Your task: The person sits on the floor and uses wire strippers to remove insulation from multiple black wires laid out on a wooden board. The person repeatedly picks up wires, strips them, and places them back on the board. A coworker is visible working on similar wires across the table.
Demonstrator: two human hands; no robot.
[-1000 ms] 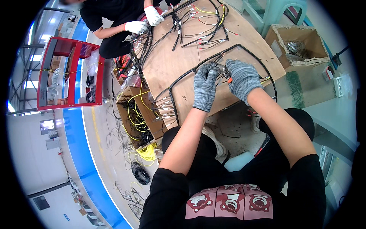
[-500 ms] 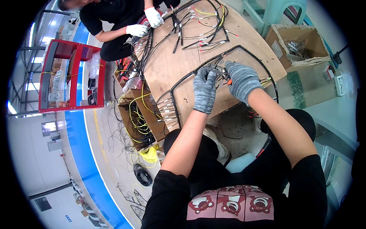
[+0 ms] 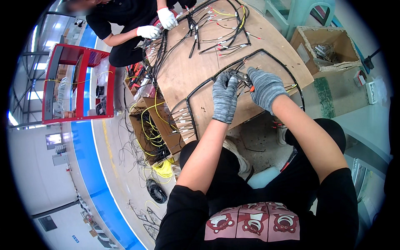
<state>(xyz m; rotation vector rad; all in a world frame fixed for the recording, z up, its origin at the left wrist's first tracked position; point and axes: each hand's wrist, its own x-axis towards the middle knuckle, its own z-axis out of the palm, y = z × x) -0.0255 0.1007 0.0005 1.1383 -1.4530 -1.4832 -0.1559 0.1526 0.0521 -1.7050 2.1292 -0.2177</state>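
Gripping metal pliers (image 3: pixel 240 76): right hand (image 3: pixel 266 88), grey knit-gloved fingers (image 3: pixel 252 72).

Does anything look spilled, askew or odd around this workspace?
Yes, the floor left of the wooden board looks messy: loose dark wires lie scattered and tangled rather than inside the cardboard box, and yellow cable lies heaped beside it. Around the left hand and right hand, nothing stands out.
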